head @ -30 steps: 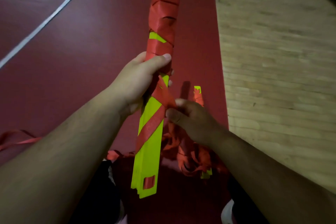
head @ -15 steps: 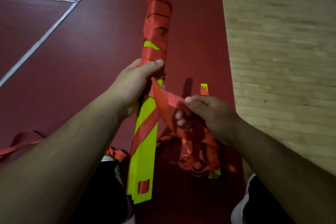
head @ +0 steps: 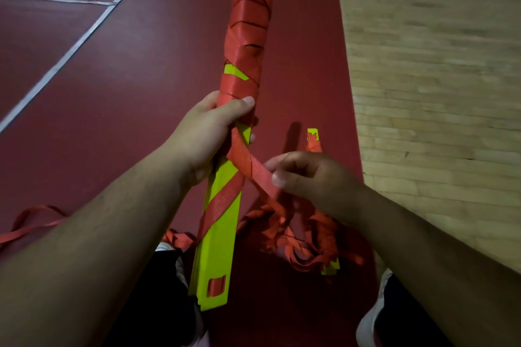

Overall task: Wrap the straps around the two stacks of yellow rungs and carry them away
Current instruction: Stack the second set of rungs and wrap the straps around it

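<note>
L hand [head: 208, 135]: grips held stack [head: 222, 234] mid-length, thumb across wrapped part.
Held stack: yellow rungs, long, far end pointing away from person; upper part covered w/ red turns, lower end bare except one diagonal turn.
R hand [head: 310, 177]: pinches strap [head: 251, 169] just right of stack; strap runs from stack to fingers.
2nd stack [head: 313, 134]: lies on red floor [head: 141, 93], right of held one, mostly under strap tangle [head: 310, 234].
Floor: white lines [head: 70, 51] at left; wood boards [head: 437, 93] at right.

Since second ago: right hand [head: 313, 177] shifted rightward, off long yellow plastic rung stack [head: 222, 222]. Then-tight flat orange webbing strap [head: 253, 169] now drawn out diagonally to stack's right, pinched under thumb.
</note>
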Available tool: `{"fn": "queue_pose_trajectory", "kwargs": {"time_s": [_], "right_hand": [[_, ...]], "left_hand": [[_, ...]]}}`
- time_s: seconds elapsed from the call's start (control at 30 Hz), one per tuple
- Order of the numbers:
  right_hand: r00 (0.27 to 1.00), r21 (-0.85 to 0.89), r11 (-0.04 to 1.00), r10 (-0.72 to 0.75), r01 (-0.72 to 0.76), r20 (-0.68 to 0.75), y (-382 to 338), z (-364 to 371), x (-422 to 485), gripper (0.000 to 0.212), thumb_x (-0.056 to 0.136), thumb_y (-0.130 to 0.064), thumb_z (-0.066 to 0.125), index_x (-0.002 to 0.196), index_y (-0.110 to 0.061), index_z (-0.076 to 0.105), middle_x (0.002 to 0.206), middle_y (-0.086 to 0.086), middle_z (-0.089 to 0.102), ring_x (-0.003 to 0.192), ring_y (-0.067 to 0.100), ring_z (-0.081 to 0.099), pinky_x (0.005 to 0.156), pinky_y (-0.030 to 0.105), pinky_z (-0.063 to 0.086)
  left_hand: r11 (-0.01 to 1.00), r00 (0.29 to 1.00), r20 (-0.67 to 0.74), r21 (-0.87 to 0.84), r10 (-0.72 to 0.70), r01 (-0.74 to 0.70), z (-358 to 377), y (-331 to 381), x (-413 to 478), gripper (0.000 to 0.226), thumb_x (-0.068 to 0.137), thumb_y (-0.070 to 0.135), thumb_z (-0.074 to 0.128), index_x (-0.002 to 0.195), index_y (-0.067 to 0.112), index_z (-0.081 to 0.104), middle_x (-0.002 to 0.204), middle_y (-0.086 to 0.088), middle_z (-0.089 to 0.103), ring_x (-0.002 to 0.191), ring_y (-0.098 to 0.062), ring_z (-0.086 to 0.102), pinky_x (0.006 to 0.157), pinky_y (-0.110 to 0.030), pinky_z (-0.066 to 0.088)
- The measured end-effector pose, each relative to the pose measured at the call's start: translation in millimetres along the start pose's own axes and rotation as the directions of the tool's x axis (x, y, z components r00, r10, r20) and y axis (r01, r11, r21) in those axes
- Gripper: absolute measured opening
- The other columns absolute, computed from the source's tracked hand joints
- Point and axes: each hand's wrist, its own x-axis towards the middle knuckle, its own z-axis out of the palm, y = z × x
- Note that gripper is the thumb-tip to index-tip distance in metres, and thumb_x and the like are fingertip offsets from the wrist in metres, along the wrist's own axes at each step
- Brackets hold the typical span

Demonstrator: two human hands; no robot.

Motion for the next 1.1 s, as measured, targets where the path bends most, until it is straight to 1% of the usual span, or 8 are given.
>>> {"fn": "queue_pose_trajectory", "kwargs": {"time_s": [0.1, 0.2, 0.27, 0.43, 0.57, 0.7, 0.9, 1.1], "right_hand": [[0.999, -0.018, 0.999, 0.048, -0.048, -0.007, 8, 13, 5, 0.040, 0.067, -0.050, 0.081, 0.098, -0.034, 0.062, 0.090, -0.010, 0.058, 0.078, 0.006, 0.056, 0.077, 0.030, 0.050], [0.998, -0.166, 0.984, 0.061, -0.061, -0.004, 10, 18, 5, 0.021, 0.086, -0.036, 0.075, 0.095, -0.034, 0.056, 0.077, -0.024, 0.057, 0.068, -0.011, 0.054, 0.073, 0.012, 0.045], [1.000, -0.157, 0.988, -0.003, 0.006, 0.021, 8, 17, 3, 0.019, 0.092, -0.029, 0.070, 0.077, -0.024, 0.061, 0.062, -0.021, 0.057, 0.058, -0.008, 0.050, 0.062, 0.015, 0.039], [0.997, 0.354, 0.933, 0.072, -0.060, -0.021, -1, 15, 2, 0.025, 0.089, -0.039, 0.063, 0.073, -0.021, 0.069, 0.059, 0.002, 0.059, 0.057, 0.017, 0.053, 0.060, 0.030, 0.043], [0.994, 0.260, 0.964, 0.075, -0.051, -0.085, -5, 3, 6, 0.041, 0.099, -0.044, 0.050, 0.076, -0.011, 0.057, 0.053, -0.004, 0.038, 0.045, 0.009, 0.031, 0.049, 0.030, 0.027], [0.998, -0.034, 0.998, -0.056, 0.056, 0.002, -6, -9, 3, 0.027, 0.086, -0.046, 0.061, 0.080, -0.019, 0.058, 0.059, -0.010, 0.040, 0.049, 0.006, 0.036, 0.049, 0.026, 0.032], [1.000, -0.008, 1.000, -0.017, 0.018, 0.024, -4, -1, 2, 0.035, 0.088, -0.058, 0.049, 0.066, -0.036, 0.063, 0.054, -0.008, 0.042, 0.048, 0.011, 0.039, 0.052, 0.033, 0.034], [0.988, 0.095, 0.985, -0.139, 0.144, -0.062, -29, 1, -6, 0.039, 0.096, -0.040, 0.048, 0.068, -0.015, 0.059, 0.058, 0.028, 0.037, 0.048, 0.024, 0.033, 0.048, 0.037, 0.025]], "left_hand": [[1.000, 1.000, 0.012, -0.017, 0.004, -0.003, 6, 1, -2, 0.019, 0.094, 0.025, 0.064, 0.109, 0.014, 0.060, 0.086, -0.010, 0.069, 0.064, -0.021, 0.065, 0.059, -0.029, 0.053], [0.998, 0.999, 0.035, -0.059, -0.011, 0.013, 9, 4, -3, 0.015, 0.095, 0.025, 0.063, 0.107, 0.016, 0.060, 0.081, -0.007, 0.069, 0.063, -0.021, 0.065, 0.057, -0.028, 0.053], [0.997, 0.999, 0.039, -0.077, -0.014, 0.017, 7, 6, -3, 0.013, 0.096, 0.025, 0.062, 0.104, 0.016, 0.059, 0.082, -0.008, 0.069, 0.062, -0.020, 0.064, 0.056, -0.028, 0.053], [0.989, 0.996, 0.050, -0.131, -0.070, 0.076, 0, 8, 0, 0.013, 0.097, 0.030, 0.061, 0.099, 0.018, 0.059, 0.084, -0.009, 0.069, 0.060, -0.020, 0.063, 0.056, -0.026, 0.054], [0.948, 0.977, 0.167, -0.264, -0.135, 0.176, 2, 12, -6, 0.032, 0.092, 0.040, 0.057, 0.095, 0.009, 0.061, 0.070, -0.006, 0.065, 0.054, -0.017, 0.064, 0.051, -0.023, 0.053], [0.944, 0.979, 0.127, -0.271, -0.160, 0.190, -1, 8, -3, 0.048, 0.086, 0.052, 0.059, 0.104, 0.008, 0.062, 0.076, -0.007, 0.063, 0.067, -0.021, 0.066, 0.062, -0.030, 0.058], [0.925, 0.978, 0.085, -0.318, -0.188, 0.206, 4, 10, -5, 0.042, 0.096, 0.051, 0.053, 0.101, 0.010, 0.063, 0.075, -0.006, 0.062, 0.062, -0.022, 0.064, 0.069, -0.034, 0.056], [0.976, 0.994, 0.055, -0.191, -0.094, 0.103, 15, 7, -11, 0.019, 0.097, 0.034, 0.061, 0.084, 0.020, 0.059, 0.054, 0.006, 0.059, 0.045, -0.011, 0.056, 0.048, -0.022, 0.050]]}}
